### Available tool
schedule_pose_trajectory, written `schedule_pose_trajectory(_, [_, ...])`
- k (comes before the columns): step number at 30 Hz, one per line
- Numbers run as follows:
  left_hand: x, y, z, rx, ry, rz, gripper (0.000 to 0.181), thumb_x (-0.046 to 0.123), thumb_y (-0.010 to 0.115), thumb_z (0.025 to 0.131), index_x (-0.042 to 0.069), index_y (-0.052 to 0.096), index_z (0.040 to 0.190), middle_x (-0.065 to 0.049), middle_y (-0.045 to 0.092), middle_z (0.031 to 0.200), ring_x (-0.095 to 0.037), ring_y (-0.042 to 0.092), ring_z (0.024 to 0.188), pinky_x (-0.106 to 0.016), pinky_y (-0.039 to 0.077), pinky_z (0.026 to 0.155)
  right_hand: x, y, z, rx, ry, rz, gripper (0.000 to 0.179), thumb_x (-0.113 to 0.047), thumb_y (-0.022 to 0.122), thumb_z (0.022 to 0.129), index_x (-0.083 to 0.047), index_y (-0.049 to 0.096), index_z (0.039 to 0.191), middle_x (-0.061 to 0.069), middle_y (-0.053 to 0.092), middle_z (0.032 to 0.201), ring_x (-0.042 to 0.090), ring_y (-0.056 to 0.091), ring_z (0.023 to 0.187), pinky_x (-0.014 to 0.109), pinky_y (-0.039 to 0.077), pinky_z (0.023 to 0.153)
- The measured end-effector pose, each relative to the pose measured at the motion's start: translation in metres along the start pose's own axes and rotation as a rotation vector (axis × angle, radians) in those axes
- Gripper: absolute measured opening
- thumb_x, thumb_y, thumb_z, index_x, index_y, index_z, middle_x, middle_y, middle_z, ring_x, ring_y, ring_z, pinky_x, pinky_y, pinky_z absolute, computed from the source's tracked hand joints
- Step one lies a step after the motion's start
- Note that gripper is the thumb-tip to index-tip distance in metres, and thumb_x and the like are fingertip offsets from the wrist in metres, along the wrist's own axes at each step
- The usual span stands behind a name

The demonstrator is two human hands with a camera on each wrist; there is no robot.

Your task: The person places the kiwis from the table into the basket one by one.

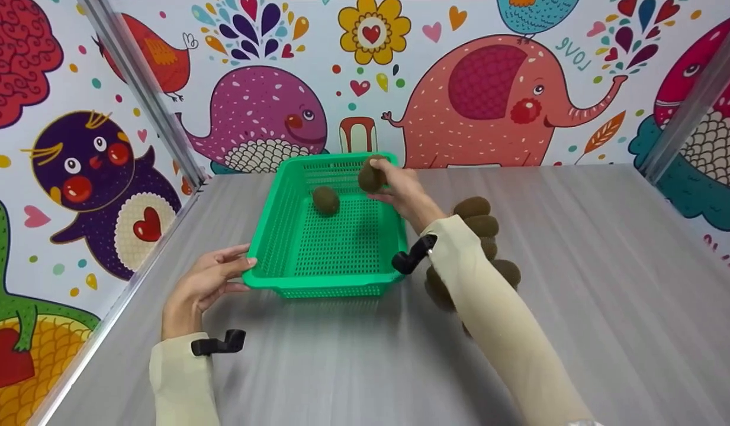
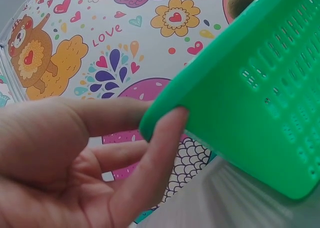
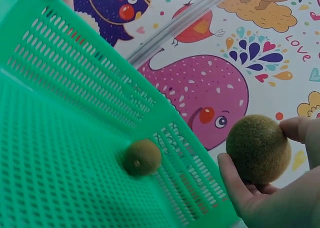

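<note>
A green plastic basket (image 1: 323, 281) with slotted walls sits on the table. My left hand (image 1: 208, 281) pinches its rim at the near left corner; the left wrist view shows thumb and fingers (image 2: 162, 148) on either side of the wall. Over the far right part of the basket, my right hand (image 1: 409, 192) holds a brown kiwi (image 1: 370, 176) between thumb and fingertips. In the right wrist view this kiwi (image 3: 258, 149) appears above the basket's rim. Another kiwi (image 1: 325, 201) lies inside, toward the far end.
Several more kiwis (image 1: 472, 207) lie in a cluster on the grey table (image 1: 589, 284) right of the basket, partly hidden under my right forearm. Behind the table stands a printed wall (image 1: 365, 89) with cartoon animals. A metal frame edge (image 1: 157, 106) runs along the left side.
</note>
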State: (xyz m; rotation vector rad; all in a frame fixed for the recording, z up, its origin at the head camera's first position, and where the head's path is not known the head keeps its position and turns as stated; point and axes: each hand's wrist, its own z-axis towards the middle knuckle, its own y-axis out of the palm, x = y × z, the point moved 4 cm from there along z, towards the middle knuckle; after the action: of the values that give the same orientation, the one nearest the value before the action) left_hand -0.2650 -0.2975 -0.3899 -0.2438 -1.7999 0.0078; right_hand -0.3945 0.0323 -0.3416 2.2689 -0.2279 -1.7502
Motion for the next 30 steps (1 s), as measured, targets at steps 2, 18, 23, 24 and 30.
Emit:
schedule_pose_trajectory(2, [0.000,0.000,0.000,-0.003,0.003,-0.006,0.072,0.017,0.063,0.099,-0.004,0.025,0.156,0.007,0.067,0.105,-0.005,0.071,0.083,-0.024,0.061,0.071,0.002,0.005,0.003,-0.003,0.009,0.044,0.051,-0.025,0.062,0.099,-0.004,0.046,0.143,0.019,0.042,0.147,0.040,0.059,0.127,0.040,0.057,0.098])
schedule_pose_trajectory(18, [0.000,0.001,0.000,0.013,0.006,0.003,0.072,0.018,0.065,0.098,-0.004,0.027,0.156,0.005,0.066,0.106,-0.005,0.071,0.085,-0.024,0.061,0.072,0.029,0.026,0.017,0.005,0.142,0.120,0.057,-0.018,0.062,0.100,-0.007,0.036,0.149,0.016,0.038,0.150,0.035,0.048,0.137,0.044,0.051,0.106])
schedule_pose_trajectory(23, [-0.001,0.001,0.000,0.022,0.005,0.012,0.071,0.019,0.065,0.099,-0.004,0.028,0.155,0.003,0.065,0.111,-0.004,0.070,0.087,-0.025,0.061,0.074,0.035,0.029,0.020,0.017,0.160,0.081,0.055,-0.014,0.060,0.100,-0.006,0.036,0.149,0.017,0.037,0.151,0.035,0.047,0.137,0.044,0.049,0.108])
schedule_pose_trajectory(24, [-0.001,0.001,0.001,0.022,0.007,0.018,0.071,0.020,0.064,0.099,-0.003,0.028,0.155,0.002,0.064,0.113,-0.004,0.070,0.088,-0.025,0.061,0.074,0.036,0.029,0.021,0.020,0.158,0.074,0.055,-0.014,0.060,0.101,-0.005,0.036,0.149,0.017,0.038,0.151,0.035,0.047,0.137,0.044,0.049,0.108])
schedule_pose_trajectory(30, [-0.001,0.000,0.000,0.016,0.016,0.022,0.070,0.019,0.063,0.099,-0.004,0.028,0.155,0.004,0.065,0.111,-0.004,0.070,0.087,-0.023,0.061,0.072,0.039,0.029,0.024,0.036,0.179,0.056,0.054,-0.012,0.058,0.101,-0.004,0.034,0.150,0.020,0.035,0.152,0.038,0.045,0.138,0.047,0.048,0.110])
